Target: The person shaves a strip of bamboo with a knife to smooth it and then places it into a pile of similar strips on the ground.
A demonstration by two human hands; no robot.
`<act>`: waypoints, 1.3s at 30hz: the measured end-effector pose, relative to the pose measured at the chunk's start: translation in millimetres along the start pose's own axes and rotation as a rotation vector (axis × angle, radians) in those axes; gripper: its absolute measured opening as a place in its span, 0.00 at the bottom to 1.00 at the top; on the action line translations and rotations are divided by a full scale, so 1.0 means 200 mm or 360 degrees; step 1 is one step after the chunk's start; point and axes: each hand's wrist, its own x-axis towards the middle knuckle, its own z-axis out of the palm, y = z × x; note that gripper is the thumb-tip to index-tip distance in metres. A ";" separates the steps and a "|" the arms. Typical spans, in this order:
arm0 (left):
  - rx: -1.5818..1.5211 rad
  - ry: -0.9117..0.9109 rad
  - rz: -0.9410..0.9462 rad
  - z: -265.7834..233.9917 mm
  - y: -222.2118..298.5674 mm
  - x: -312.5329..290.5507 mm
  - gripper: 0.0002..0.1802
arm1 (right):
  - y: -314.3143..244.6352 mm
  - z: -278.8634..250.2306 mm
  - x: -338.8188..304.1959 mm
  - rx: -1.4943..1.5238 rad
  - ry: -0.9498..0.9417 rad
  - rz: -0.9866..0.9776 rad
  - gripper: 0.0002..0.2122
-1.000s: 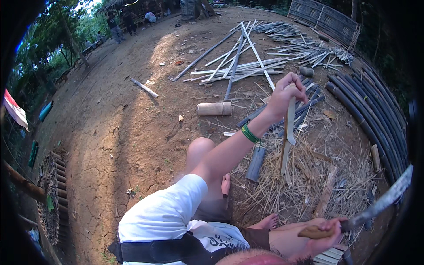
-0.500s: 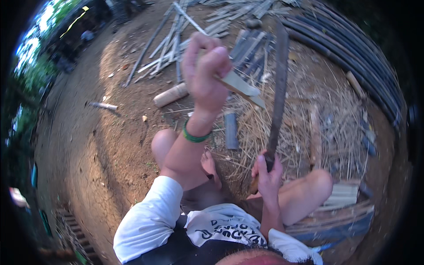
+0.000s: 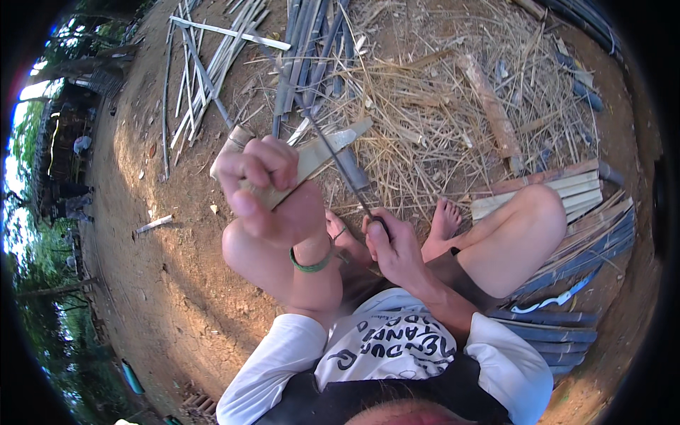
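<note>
A pale, flat bamboo strip is held aslant, its far end pointing up and right. A long knife, seen nearly edge-on, slants up and left, crossing before the strip; contact is unclear.

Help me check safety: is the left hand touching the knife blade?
Apart. The head view shows a gap between the left hand and the knife blade, with the pale strip visible between them.

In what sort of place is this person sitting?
Probably an outdoor bamboo-working yard, judging by the dirt ground, the scattered straw-coloured shavings and the long dark bamboo strips.
</note>
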 end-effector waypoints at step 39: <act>-0.0105 0.0045 -0.0082 -0.07 -0.08 -0.06 0.28 | 0.03 -0.03 0.16 -0.0173 0.0062 0.0356 0.24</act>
